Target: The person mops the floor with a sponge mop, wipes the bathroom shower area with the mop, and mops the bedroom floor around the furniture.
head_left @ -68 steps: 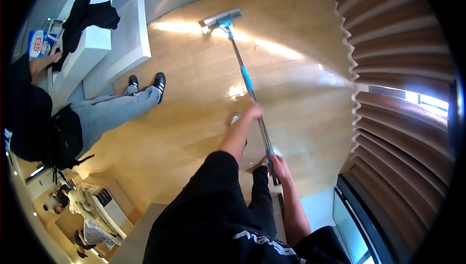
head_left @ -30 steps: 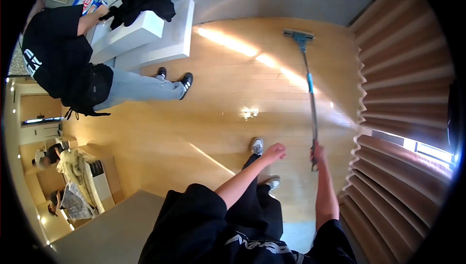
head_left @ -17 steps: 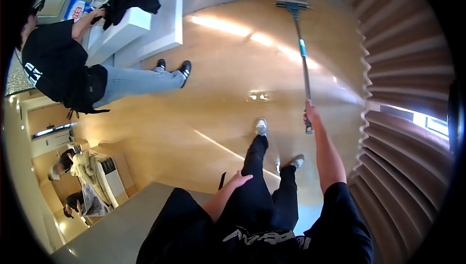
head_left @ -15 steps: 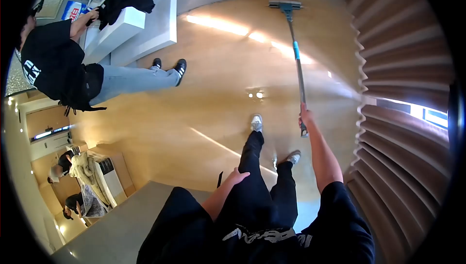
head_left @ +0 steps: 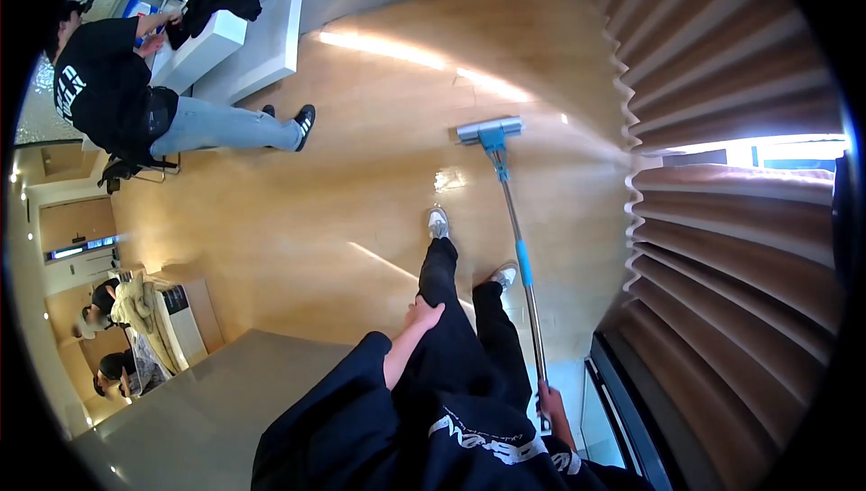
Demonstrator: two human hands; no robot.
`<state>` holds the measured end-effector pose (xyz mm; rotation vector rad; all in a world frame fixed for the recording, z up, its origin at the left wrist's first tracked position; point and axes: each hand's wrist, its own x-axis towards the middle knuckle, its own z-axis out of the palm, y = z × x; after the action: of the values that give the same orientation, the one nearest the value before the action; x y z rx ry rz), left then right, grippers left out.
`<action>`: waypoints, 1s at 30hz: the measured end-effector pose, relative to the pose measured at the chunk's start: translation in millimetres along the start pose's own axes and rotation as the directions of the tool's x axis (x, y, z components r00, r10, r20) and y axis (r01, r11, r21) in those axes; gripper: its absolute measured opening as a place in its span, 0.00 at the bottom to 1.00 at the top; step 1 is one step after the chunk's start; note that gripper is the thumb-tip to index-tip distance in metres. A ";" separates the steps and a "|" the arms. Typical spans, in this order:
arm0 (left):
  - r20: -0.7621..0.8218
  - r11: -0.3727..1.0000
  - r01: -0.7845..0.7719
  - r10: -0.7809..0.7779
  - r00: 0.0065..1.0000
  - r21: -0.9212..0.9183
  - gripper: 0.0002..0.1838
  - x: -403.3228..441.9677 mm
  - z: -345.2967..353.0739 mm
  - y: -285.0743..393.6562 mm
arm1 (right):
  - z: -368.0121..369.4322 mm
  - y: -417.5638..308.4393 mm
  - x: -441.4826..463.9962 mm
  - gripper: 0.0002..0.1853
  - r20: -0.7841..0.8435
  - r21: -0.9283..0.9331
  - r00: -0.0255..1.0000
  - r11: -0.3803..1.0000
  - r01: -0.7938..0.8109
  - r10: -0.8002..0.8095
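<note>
The right hand [head_left: 553, 403] has its fingers wrapped around the handle end of the mop [head_left: 492, 136], whose head lies on the wooden floor [head_left: 361, 112], while the left hand [head_left: 424, 313] rests loosely on the dark trousers [head_left: 440, 279].

A loose black T-shirt [head_left: 347, 419] is showing white lettering [head_left: 492, 445] beside the grip of the right hand [head_left: 554, 408], while black trousers [head_left: 458, 356] are meeting grey-and-white shoes [head_left: 438, 223] beyond it.
</note>
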<state>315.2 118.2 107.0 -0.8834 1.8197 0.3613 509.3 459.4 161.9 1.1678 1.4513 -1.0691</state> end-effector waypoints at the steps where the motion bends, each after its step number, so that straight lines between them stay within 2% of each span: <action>1: -0.010 1.000 0.001 -0.001 1.000 -0.004 0.44 -2.4 -5.8 6.5 | -4.5 15.2 -16.4 0.29 0.018 0.015 0.999 0.999 -0.039 0.039; 3: -0.001 1.000 -0.014 0.014 1.000 -0.001 0.44 4.2 -5.9 7.5 | -10.1 40.8 -29.6 0.30 -0.008 -0.018 0.994 0.994 -0.110 0.110; 4: -0.053 1.000 -0.022 0.022 0.998 0.008 0.40 7.5 -3.8 3.2 | -10.7 45.6 -31.2 0.31 -0.040 -0.060 0.991 0.990 -0.128 0.126; 6: -0.041 0.998 -0.034 0.031 0.999 -0.054 0.40 24.4 10.1 -14.5 | -3.0 37.5 -30.9 0.31 -0.178 -0.137 0.973 0.976 -0.171 0.146; 7: -0.019 0.999 -0.019 0.018 1.000 -0.045 0.41 31.8 16.5 -23.2 | 0.9 39.4 -21.1 0.28 -0.263 -0.211 0.959 0.964 -0.161 0.102; 8: 0.006 0.999 -0.001 0.002 1.000 -0.036 0.41 36.7 24.8 -33.7 | 3.2 44.6 -8.0 0.26 -0.389 -0.464 0.916 0.880 -0.099 -0.102; 9: -0.047 0.997 -0.042 0.039 0.998 -0.063 0.42 39.9 33.1 -44.9 | 2.9 38.2 -1.2 0.26 -0.405 -0.513 0.898 0.856 -0.070 -0.169; 10: -0.076 0.999 -0.041 0.041 0.996 0.007 0.42 34.1 26.0 -48.6 | 4.2 31.3 8.5 0.26 -0.418 -0.558 0.877 0.829 -0.042 -0.237; 11: -0.048 0.998 -0.043 0.040 0.998 -0.051 0.42 33.6 17.8 -50.9 | 1.1 25.0 19.1 0.24 -0.366 -0.573 0.895 0.819 -0.001 -0.255; 14: 0.036 0.990 -0.052 0.057 0.998 -0.133 0.40 41.3 3.8 -66.5 | 9.0 -46.9 32.4 0.21 -0.381 -0.617 0.854 0.785 0.049 -0.353; 15: 0.061 0.990 -0.046 0.054 0.997 -0.130 0.40 45.3 1.0 -71.0 | 16.7 -87.0 29.1 0.22 -0.353 -0.689 0.805 0.715 0.120 -0.476; 16: 0.081 0.991 -0.045 0.055 0.995 -0.128 0.41 49.3 -2.4 -73.4 | 21.7 -120.4 37.5 0.24 -0.353 -0.613 0.833 0.778 0.137 -0.425; 17: 0.090 0.990 -0.043 0.055 0.994 -0.132 0.41 53.1 -4.3 -75.7 | 23.4 -134.8 66.2 0.25 -0.346 -0.662 0.813 0.736 0.143 -0.469; 19: 0.092 0.998 -0.014 0.020 0.996 -0.062 0.41 57.3 -2.8 -85.0 | 38.2 -199.1 97.0 0.28 -0.308 -0.594 0.846 0.783 0.187 -0.436; 20: 0.102 0.998 0.001 0.005 0.995 -0.064 0.41 60.1 0.0 -92.8 | 53.0 -238.9 103.2 0.32 -0.314 -0.541 0.819 0.799 0.260 -0.480; 21: 0.100 0.997 -0.041 0.048 0.994 -0.067 0.41 63.5 3.7 -100.9 | 61.3 -258.9 141.8 0.35 -0.361 -0.558 0.808 0.802 0.214 -0.466; 22: 0.089 0.994 -0.088 0.094 0.992 -0.071 0.41 68.7 1.6 -105.4 | 78.6 -317.5 112.8 0.36 -0.224 -0.486 0.882 0.832 0.269 -0.416; 23: 0.098 0.993 -0.093 0.100 0.990 -0.071 0.41 70.0 -1.6 -107.0 | 90.2 -342.3 140.4 0.36 -0.194 -0.476 0.825 0.786 0.394 -0.531; 24: 0.111 0.993 -0.098 0.105 0.988 -0.071 0.42 70.7 -1.8 -108.6 | 109.2 -383.3 119.8 0.34 -0.204 -0.412 0.829 0.814 0.409 -0.520; 25: 0.119 0.992 -0.116 0.122 0.985 -0.055 0.42 70.7 -5.5 -109.3 | 123.3 -412.9 111.9 0.33 -0.102 -0.302 0.832 0.814 0.496 -0.545; 26: 0.134 0.989 -0.135 0.143 0.981 -0.067 0.42 68.2 -10.0 -109.6 | 138.1 -437.6 112.6 0.32 -0.062 -0.246 0.869 0.851 0.464 -0.491; 28: 0.085 0.991 -0.123 0.127 0.988 -0.048 0.38 61.8 -10.6 -103.8 | 163.5 -463.4 112.6 0.33 -0.013 -0.180 0.881 0.868 0.464 -0.473; 29: 0.085 0.992 -0.115 0.119 0.989 -0.051 0.38 61.8 -4.6 -99.1 | 162.4 -453.7 112.3 0.33 -0.005 -0.182 0.882 0.868 0.463 -0.472; 30: -0.008 0.989 -0.148 0.148 0.989 0.003 0.35 63.3 0.6 -91.3 | 159.6 -444.2 112.2 0.33 0.016 -0.253 0.870 0.840 0.481 -0.493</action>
<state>368.4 30.7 64.0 -0.7507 1.8988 0.4492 85.5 249.5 54.0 0.6569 1.9241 -1.1539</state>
